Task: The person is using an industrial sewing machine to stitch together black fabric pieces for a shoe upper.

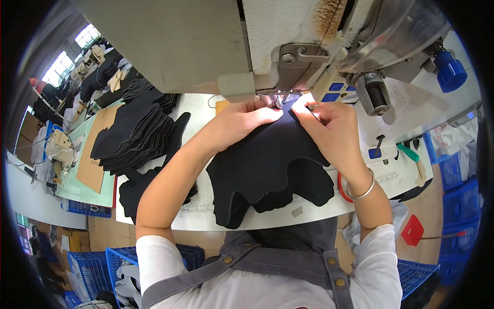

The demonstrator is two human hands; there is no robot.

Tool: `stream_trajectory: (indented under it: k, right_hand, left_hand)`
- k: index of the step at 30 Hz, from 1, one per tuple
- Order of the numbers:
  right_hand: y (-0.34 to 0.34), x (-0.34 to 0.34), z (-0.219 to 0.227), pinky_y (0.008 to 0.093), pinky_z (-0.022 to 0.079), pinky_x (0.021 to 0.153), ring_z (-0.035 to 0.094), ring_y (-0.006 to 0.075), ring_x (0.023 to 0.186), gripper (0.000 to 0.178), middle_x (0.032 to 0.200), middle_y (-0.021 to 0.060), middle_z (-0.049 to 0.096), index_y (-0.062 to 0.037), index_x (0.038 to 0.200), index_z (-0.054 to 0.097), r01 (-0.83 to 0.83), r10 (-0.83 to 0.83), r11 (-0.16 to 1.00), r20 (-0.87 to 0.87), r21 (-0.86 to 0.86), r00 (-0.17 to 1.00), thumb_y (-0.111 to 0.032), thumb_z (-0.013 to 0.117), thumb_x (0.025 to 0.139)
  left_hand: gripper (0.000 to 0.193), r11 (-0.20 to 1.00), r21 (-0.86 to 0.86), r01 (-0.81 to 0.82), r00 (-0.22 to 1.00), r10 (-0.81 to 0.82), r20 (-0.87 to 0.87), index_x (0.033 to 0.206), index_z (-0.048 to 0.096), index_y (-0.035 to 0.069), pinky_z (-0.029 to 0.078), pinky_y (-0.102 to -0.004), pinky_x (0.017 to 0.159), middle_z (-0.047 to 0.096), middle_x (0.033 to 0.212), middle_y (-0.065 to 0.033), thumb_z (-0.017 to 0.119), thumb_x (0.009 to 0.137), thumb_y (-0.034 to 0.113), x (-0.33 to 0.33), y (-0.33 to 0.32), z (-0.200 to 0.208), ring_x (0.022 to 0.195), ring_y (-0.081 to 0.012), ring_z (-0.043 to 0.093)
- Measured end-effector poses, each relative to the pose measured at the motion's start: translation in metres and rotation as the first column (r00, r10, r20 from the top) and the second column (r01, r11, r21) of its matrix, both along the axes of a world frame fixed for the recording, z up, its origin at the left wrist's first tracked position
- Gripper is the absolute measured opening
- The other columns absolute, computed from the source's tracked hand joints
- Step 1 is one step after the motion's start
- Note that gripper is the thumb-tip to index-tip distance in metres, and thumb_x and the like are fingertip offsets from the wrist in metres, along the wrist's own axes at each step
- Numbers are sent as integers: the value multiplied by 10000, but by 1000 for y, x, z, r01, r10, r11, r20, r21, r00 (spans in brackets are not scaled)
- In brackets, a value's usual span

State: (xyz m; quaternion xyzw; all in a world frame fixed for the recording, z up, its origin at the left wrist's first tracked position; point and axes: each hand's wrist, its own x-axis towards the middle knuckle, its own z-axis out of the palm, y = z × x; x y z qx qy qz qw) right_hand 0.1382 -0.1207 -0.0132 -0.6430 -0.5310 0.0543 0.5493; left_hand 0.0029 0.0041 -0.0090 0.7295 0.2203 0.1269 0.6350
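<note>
A black fabric piece (252,170) with a wavy cut edge lies on the white sewing table (200,219). Its far end runs up under the lit needle area of a sewing machine (296,67). My left hand (247,121) grips the left side of the cloth close to the presser foot, thumb and fingers together. On the other side my right hand (332,126) pinches the cloth's right edge beside the needle. The fingertips partly hide the stitching spot. More black layers (314,185) show beneath the near edge of the piece.
A tall stack of cut black pieces (136,134) stands left of my left forearm, with loose black pieces (136,190) nearer. A red ring-shaped handle (341,188) lies by my right wrist. Green-handled tool (407,152) sits at right; blue crates (460,203) stand beyond.
</note>
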Motion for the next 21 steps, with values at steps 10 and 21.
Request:
stream_trajectory:
  k: [10, 21]
  right_hand:
    - [-3, 10, 0, 279, 282, 403, 315, 111, 410, 291, 436, 60, 401, 31, 583, 492, -10, 14, 999, 109, -33, 994, -157, 640, 750]
    - [-6, 10, 0, 272, 287, 423, 361, 132, 454, 189, 513, 61, 417, 31, 661, 558, -2, 4, 1000, 170, -8, 985, -119, 639, 743]
  left_hand:
    - [216, 997, 72, -38, 999, 40, -32, 797, 575, 17, 382, -193, 628, 528, 706, 8, 616, 739, 221, 0, 8, -3, 672, -65, 469]
    - [458, 968, 49, 247, 965, -241, -104, 1105, 471, -79, 421, -229, 787, 561, 1006, -79, 626, 741, 150, -15, 28, 2, 866, -106, 513]
